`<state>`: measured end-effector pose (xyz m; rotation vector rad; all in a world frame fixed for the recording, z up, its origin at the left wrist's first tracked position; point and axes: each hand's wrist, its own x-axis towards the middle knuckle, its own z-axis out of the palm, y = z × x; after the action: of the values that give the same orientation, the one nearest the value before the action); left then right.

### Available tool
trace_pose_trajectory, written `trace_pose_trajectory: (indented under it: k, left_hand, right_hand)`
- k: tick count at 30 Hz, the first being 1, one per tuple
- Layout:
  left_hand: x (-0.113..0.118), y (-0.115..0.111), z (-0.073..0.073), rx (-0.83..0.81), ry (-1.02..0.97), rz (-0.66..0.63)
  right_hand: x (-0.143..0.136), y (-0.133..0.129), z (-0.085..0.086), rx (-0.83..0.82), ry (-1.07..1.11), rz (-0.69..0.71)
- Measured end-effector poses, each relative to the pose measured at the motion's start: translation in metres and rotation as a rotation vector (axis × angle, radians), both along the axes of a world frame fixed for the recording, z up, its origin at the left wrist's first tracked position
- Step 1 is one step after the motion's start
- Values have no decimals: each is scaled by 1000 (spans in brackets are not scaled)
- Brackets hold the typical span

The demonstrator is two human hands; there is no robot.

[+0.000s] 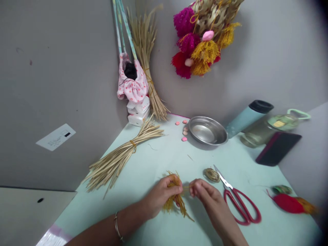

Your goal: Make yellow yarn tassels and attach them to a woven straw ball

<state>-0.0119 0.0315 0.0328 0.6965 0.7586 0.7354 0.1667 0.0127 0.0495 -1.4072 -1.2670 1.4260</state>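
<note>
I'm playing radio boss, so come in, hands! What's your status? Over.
Left hand gripping mustard yarn tassel. Right hand pinching thin strand, stretched between both hands. Red-handled scissors close beside right hand; no obstacle seen between hands.

dotted bag (137,88), hanging | blue tumbler (242,120) beside green bottle (258,132) | wall label (55,138)

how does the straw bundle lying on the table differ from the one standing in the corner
The lying bundle rests on the table; the standing bundle leans steeply against the wall. The lying bundle shows one tie, the standing bundle more than one. The lying bundle fans out toward the near left, the standing bundle at its top. Both are pale, dry-looking strips with yellowish ties.
</note>
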Motion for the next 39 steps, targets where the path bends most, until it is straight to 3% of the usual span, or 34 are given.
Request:
trace_pose_trajectory:
  k: [3,9,13,15,17,20,23,25,31,39]
  left_hand:
    - [0,-1,-3,9,8,8]
    - [2,-3,-4,20,-5,11]
    - [1,2,-2,-40,10,93]
    - [0,3,-2,-54,7,97]
    - [-1,2,-4,-40,6,76]
    - [1,-2,-5,-5,3,18]
    - [2,-4,-4,10,7,-15]
    - [3,-4,-3,6,18,-14]
    - [4,-2,-3,-17,-10,-5]
    - [6,-3,-4,-1,-10,-4]
  right_hand:
    - [1,-1,-1,-13,76,-173]
    - [-15,-3,3,-50,85,1]
    - [8,1,-9,130,-302,-168]
    - [20,2,-13,278,-581,-270]
    - [23,2,-13,400,-721,-303]
    - [9,0,-5,429,-579,-171]
    - [-11,-2,4,288,-289,113]
    - [-17,-2,7,211,-179,175]
    - [-10,-1,4,106,-60,74]
    - [-13,-2,5,50,-42,47]
